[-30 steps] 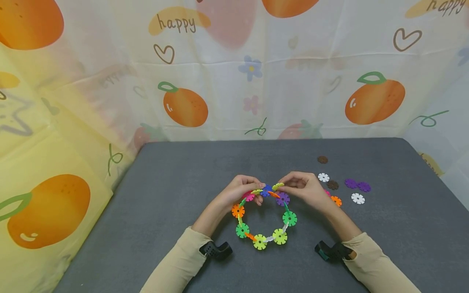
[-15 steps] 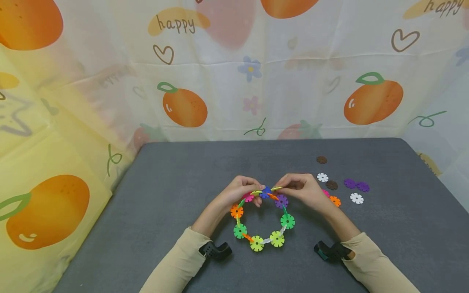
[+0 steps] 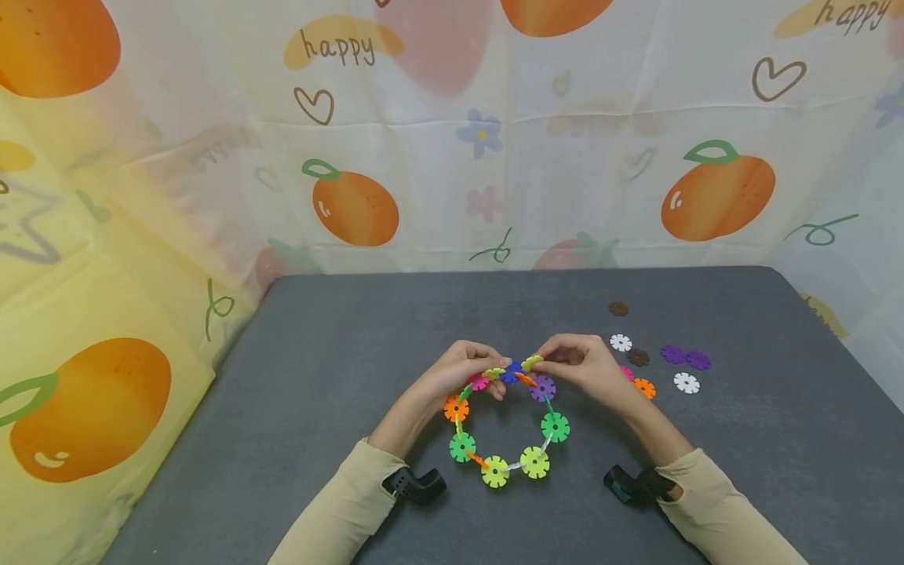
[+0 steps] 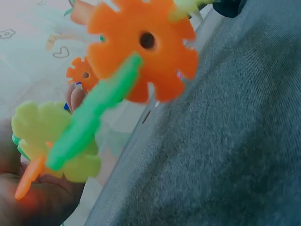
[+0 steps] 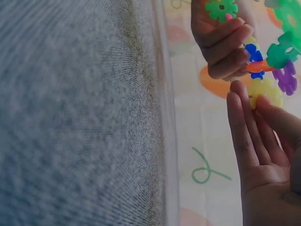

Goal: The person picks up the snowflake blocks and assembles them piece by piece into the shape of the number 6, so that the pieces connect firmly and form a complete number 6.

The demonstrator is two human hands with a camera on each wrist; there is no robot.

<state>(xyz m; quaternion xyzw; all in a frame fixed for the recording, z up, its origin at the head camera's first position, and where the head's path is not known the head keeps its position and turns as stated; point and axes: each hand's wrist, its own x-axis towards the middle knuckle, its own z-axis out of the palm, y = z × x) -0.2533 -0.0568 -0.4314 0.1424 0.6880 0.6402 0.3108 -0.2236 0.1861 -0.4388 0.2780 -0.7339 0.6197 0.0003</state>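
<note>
A ring of colourful notched plastic discs, linked slot into slot, hangs between the two hands in the head view; a lime disc (image 3: 534,462) is at its bottom. The left hand (image 3: 463,370) pinches the ring's top near a blue disc (image 3: 512,373); its fingers partly hide the discs there. The right hand (image 3: 585,367) pinches a yellow disc (image 3: 531,362) between thumb and fingers, against or very near the blue disc's edge. The right wrist view shows this yellow disc (image 5: 269,91) under the thumb. An orange disc (image 4: 143,49) looms large in the left wrist view.
Several loose discs lie on the grey table (image 3: 353,314) to the right: brown (image 3: 618,309), white (image 3: 687,383), purple (image 3: 673,354) and orange (image 3: 645,388). Part of a pink one shows behind the right forearm. A fruit-print cloth (image 3: 438,196) stands behind the table.
The yellow disc in the right hand has tilted, edge-on half a second ago and showing more of its face now. The ring's lower part has swung slightly left and down. Both hands keep their grip.
</note>
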